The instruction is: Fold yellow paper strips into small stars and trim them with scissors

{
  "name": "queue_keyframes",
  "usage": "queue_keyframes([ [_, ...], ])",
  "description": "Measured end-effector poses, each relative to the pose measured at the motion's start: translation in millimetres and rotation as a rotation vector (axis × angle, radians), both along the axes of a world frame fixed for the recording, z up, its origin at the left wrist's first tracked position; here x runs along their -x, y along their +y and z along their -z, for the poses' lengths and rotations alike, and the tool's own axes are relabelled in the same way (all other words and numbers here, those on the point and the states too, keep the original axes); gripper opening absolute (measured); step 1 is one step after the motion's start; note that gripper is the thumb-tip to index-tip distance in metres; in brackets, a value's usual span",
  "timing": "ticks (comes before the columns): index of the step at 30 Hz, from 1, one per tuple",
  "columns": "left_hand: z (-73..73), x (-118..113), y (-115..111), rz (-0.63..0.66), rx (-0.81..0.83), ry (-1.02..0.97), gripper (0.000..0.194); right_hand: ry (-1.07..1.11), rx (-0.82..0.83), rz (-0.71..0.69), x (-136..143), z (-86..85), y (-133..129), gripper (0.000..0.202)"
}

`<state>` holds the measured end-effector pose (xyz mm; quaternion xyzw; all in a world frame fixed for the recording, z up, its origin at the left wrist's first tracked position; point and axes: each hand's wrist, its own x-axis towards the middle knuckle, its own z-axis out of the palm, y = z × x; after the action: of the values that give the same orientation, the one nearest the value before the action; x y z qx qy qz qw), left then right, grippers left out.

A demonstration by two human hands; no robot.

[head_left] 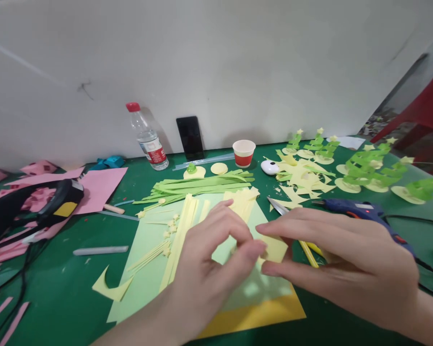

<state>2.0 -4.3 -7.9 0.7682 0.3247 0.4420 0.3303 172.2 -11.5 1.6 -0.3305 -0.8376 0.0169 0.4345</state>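
A small piece of pale yellow paper (275, 248) is held up between my two hands, over the mint green sheets (140, 281). My right hand (353, 262) has it between the thumb below and the fingers above. Thumb and index finger of my left hand (212, 254) are pinched together at the paper's left edge. Under the hands lie pale yellow strips (183, 230) and tiny paper stars (171, 229). Scissors (278, 206) with yellow handles are partly hidden behind my right hand, and a blue glue gun (350, 206) rests just beyond it.
Green strips (202, 185), a paper cup (244, 154), a phone (190, 137) and a water bottle (152, 144) stand or lie at the back. Spiral paper plants (368, 166) are at right, past yellow scraps (303, 178). Pink paper (101, 187) and a black strap-like object (57, 204) are left.
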Motion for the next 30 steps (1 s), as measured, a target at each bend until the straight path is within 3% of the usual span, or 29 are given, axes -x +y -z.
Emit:
queue_keyframes([
  [4, 3.0, 1.8, -2.7, 0.082, 0.109, 0.045, 0.030, 0.025, 0.042, -0.030, -4.9, -1.3, 1.3, 0.012],
  [11, 2.6, 1.4, -3.7, 0.138, 0.082, 0.049, 0.024, 0.007, 0.040, -0.032, -2.0, -0.4, -0.6, 0.014],
  [19, -3.3, -1.4, -2.1, -0.035, -0.113, 0.084, 0.022, -0.017, -0.040, 0.017, -2.7, 0.0, -2.6, 0.019],
  [26, -0.7, -3.6, -0.8, 0.000, 0.057, 0.021, 0.020, -0.034, -0.097, 0.074, -3.8, 4.7, -5.5, 0.011],
  [30, -2.4, -3.4, -1.4, -0.025, 0.002, 0.072, 0.018, -0.008, 0.073, -0.042, -4.6, 2.3, -1.6, 0.007],
])
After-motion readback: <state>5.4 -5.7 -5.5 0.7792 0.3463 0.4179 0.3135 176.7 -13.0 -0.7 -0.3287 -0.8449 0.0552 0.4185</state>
